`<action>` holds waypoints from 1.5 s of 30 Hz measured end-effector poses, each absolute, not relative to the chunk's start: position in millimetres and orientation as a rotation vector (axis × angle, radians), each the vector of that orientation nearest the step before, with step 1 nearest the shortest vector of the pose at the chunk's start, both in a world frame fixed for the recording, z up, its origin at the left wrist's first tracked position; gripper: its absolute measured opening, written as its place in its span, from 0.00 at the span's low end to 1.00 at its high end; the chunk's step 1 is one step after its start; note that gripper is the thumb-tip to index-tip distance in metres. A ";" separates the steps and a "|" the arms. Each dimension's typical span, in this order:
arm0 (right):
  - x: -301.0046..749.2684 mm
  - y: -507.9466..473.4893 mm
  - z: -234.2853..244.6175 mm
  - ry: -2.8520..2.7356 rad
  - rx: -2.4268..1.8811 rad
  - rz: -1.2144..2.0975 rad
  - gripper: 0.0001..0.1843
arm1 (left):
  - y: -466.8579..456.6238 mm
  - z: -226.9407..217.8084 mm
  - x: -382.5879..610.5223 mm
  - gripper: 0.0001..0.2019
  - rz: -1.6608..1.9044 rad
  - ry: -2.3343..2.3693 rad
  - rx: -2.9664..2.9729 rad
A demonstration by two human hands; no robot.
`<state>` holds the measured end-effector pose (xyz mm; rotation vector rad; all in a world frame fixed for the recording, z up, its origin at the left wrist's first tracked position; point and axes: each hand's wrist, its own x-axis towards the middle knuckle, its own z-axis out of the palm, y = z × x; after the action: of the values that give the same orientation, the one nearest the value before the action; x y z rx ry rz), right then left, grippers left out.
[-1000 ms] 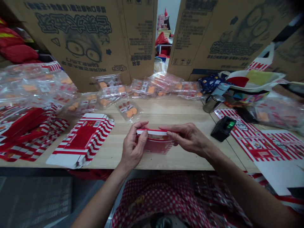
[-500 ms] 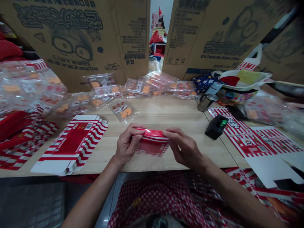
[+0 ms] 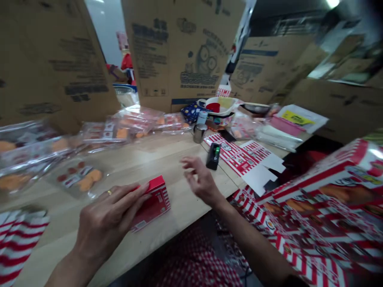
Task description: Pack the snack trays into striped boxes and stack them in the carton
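My left hand (image 3: 109, 215) holds a small red and white striped box (image 3: 153, 202) against the wooden table (image 3: 167, 159), fingers laid along its top and side. My right hand (image 3: 201, 180) hovers just right of the box, fingers loosely curled and apart, holding nothing. A black tape dispenser (image 3: 213, 156) sits just beyond the right hand. A clear packet with orange pieces (image 3: 80, 180) lies left of the box.
Several clear snack packets (image 3: 125, 127) lie along the table's back. Flat striped cartons (image 3: 239, 157) and a metal cup (image 3: 199, 132) sit at the right. Filled striped boxes (image 3: 329, 199) are stacked at the far right. Large cardboard boxes (image 3: 179, 52) stand behind.
The view has swung right. My right hand has let go of the box and lifted away to the right. My left hand alone keeps the box, now closed, on the table.
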<state>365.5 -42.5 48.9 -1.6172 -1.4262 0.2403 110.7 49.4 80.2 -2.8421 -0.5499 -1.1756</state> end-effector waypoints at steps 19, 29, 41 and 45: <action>478.4 -40.0 -25.5 -0.945 -2.320 0.391 0.41 | 61.4 60.3 116.9 0.12 -1.228 -0.698 -2.693; 495.9 -44.9 -15.2 -0.485 -2.033 0.831 0.05 | 44.3 75.9 130.3 0.09 -1.242 -0.502 -2.736; 464.1 -64.2 -23.4 -0.316 -1.527 0.845 0.09 | 27.1 72.5 126.5 0.15 -1.165 -0.623 -2.821; 445.3 -61.5 -51.2 -0.293 -1.547 0.695 0.10 | 25.4 72.6 124.6 0.14 -1.138 -0.665 -2.872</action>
<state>445.3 -61.5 -51.2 -1.5469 -0.2931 0.6948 124.6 25.4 72.6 -2.8718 -0.6646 -1.1377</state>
